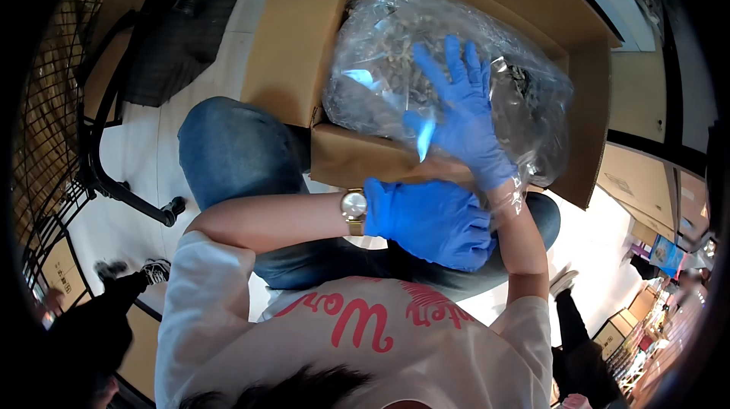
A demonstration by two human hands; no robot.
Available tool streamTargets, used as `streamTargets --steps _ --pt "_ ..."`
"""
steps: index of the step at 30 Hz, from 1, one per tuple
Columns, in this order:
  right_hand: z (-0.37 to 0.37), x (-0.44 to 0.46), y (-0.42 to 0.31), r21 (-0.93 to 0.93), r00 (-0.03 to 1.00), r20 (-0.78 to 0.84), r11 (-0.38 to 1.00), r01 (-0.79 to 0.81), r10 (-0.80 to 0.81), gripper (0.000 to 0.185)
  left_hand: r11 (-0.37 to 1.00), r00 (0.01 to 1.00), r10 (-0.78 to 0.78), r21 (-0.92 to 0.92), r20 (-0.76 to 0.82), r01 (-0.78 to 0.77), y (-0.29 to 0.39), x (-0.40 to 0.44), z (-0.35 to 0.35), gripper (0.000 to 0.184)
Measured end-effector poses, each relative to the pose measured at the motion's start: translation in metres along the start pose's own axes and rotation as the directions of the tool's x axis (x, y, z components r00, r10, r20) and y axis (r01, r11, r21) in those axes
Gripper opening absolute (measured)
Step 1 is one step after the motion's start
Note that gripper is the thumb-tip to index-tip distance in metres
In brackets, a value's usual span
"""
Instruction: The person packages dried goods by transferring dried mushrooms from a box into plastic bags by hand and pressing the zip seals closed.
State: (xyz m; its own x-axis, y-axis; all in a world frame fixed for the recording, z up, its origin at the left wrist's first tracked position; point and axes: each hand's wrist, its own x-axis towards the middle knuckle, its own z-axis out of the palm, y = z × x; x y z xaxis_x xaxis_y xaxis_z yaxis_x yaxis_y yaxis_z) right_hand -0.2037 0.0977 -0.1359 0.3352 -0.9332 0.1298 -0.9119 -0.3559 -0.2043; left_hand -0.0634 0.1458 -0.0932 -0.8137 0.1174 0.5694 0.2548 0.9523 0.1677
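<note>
My right hand [464, 112], in a blue glove, is open with fingers spread over a large clear plastic bag [372, 52]. Grey, crumpled-looking pieces show through the film; I cannot tell their kind. Film wraps round my right wrist, and whether the whole hand is inside the bag is unclear. My left hand [430, 223], also blue-gloved, is closed beside that wrist, apparently on the bag's edge; its fingertips are hidden. A gold watch [353, 207] sits on my left wrist. The bag lies in an open cardboard box [293, 36].
My jeans-clad knees [236, 150] flank the near side of the box. At the left stand a wire-mesh rack [46, 105] and a black-framed piece of furniture [95, 158]. Cabinets [639, 105] line the right. Other people's legs and shoes [156, 271] show near the lower corners.
</note>
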Motion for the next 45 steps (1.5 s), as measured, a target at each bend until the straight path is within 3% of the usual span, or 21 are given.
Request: streamTargets --steps 3,4,6,7,9,13,15,17,18,19,20,23,25,26,28,30,31,33,34,39,45 --pt "0.005 -0.003 0.001 -0.06 0.988 0.142 0.996 0.072 -0.063 0.077 0.995 0.984 -0.073 0.056 -0.163 0.083 -0.017 -0.005 -0.017 0.042" --pt "0.017 -0.011 0.0 -0.047 0.99 0.037 0.989 0.14 -0.138 0.071 0.991 0.972 -0.095 0.07 -0.217 0.113 -0.024 -0.006 -0.021 0.05" --pt "0.027 -0.026 -0.002 0.057 0.976 -0.014 0.974 0.22 -0.22 0.066 0.889 0.891 -0.452 -0.103 -0.042 0.446 -0.043 -0.009 -0.026 0.083" --pt "0.032 -0.034 -0.004 0.131 0.969 -0.011 0.96 0.246 -0.247 0.064 0.89 0.891 -0.45 -0.107 -0.05 0.443 -0.049 -0.013 -0.026 0.083" --pt "0.038 -0.046 -0.006 0.258 0.953 0.035 0.924 0.281 -0.3 0.059 0.815 0.809 -0.579 0.045 0.101 0.578 -0.058 -0.025 -0.023 0.107" --pt "0.008 -0.036 -0.008 0.428 0.933 0.187 0.881 0.204 -0.307 0.048 0.769 0.727 -0.619 0.043 0.295 0.638 -0.068 -0.04 -0.03 0.106" --pt "-0.023 -0.022 -0.01 0.503 0.895 0.334 0.859 0.096 -0.295 0.035 0.772 0.75 -0.622 0.017 0.227 0.635 -0.078 -0.053 -0.035 0.096" --pt "-0.04 -0.026 -0.004 0.387 0.921 0.288 0.911 0.141 -0.264 0.025 0.75 0.724 -0.647 0.03 0.237 0.661 -0.084 -0.061 -0.052 0.081" --pt "-0.054 -0.028 0.002 0.66 0.96 0.234 0.75 -0.043 -0.151 0.025 0.77 0.758 -0.635 0.05 0.151 0.635 -0.086 -0.064 -0.058 0.065" --pt "-0.065 -0.029 0.008 0.86 0.975 0.221 0.476 -0.184 -0.022 0.026 0.771 0.759 -0.634 0.051 0.152 0.634 -0.088 -0.067 -0.063 0.065" --pt "-0.073 -0.03 0.015 0.86 0.976 0.218 0.476 -0.182 -0.021 0.026 0.737 0.728 -0.675 0.059 0.119 0.674 -0.09 -0.069 -0.067 0.062" --pt "-0.091 -0.028 0.036 0.812 0.979 0.205 0.553 -0.184 0.025 0.023 0.709 0.707 -0.705 0.062 0.049 0.702 -0.097 -0.075 -0.074 0.052" --pt "-0.098 -0.026 0.051 0.846 0.963 0.078 0.494 -0.202 0.259 0.023 0.603 0.598 -0.797 0.148 0.079 0.784 -0.101 -0.073 -0.082 0.047" --pt "-0.096 -0.024 0.065 0.844 0.961 0.074 0.496 -0.202 0.266 0.023 0.609 0.605 -0.792 0.147 0.08 0.779 -0.102 -0.072 -0.086 0.047" --pt "-0.08 -0.015 0.1 0.827 0.848 0.039 0.46 -0.325 0.529 0.025 0.55 0.548 -0.835 -0.037 -0.051 0.835 -0.102 -0.072 -0.095 0.04" --pt "-0.039 -0.014 0.134 0.723 0.789 0.15 0.478 -0.499 0.596 0.028 0.575 0.57 -0.815 -0.02 -0.109 0.818 -0.103 -0.075 -0.1 0.043" --pt "-0.004 -0.022 0.164 0.696 0.826 0.182 0.523 -0.491 0.533 0.033 0.585 0.577 -0.799 0.001 -0.168 0.811 -0.104 -0.077 -0.102 0.046" --pt "0.033 -0.028 0.184 0.217 0.86 0.191 0.834 -0.508 0.474 0.054 0.579 0.578 -0.803 0.038 -0.145 0.814 -0.104 -0.082 -0.103 0.046" --pt "0.053 -0.035 0.199 0.283 0.809 0.29 0.762 -0.583 0.511 0.069 0.553 0.558 -0.82 0.078 -0.124 0.83 -0.105 -0.083 -0.104 0.046" --pt "0.102 -0.038 0.181 -0.093 0.704 0.019 0.703 -0.705 0.71 0.106 0.513 0.522 -0.85 0.105 -0.077 0.852 -0.106 -0.087 -0.11 0.046" --pt "0.09 -0.027 0.158 -0.061 0.687 0.127 0.697 -0.714 0.715 0.107 0.466 0.473 -0.88 0.118 -0.035 0.877 -0.105 -0.085 -0.108 0.049"
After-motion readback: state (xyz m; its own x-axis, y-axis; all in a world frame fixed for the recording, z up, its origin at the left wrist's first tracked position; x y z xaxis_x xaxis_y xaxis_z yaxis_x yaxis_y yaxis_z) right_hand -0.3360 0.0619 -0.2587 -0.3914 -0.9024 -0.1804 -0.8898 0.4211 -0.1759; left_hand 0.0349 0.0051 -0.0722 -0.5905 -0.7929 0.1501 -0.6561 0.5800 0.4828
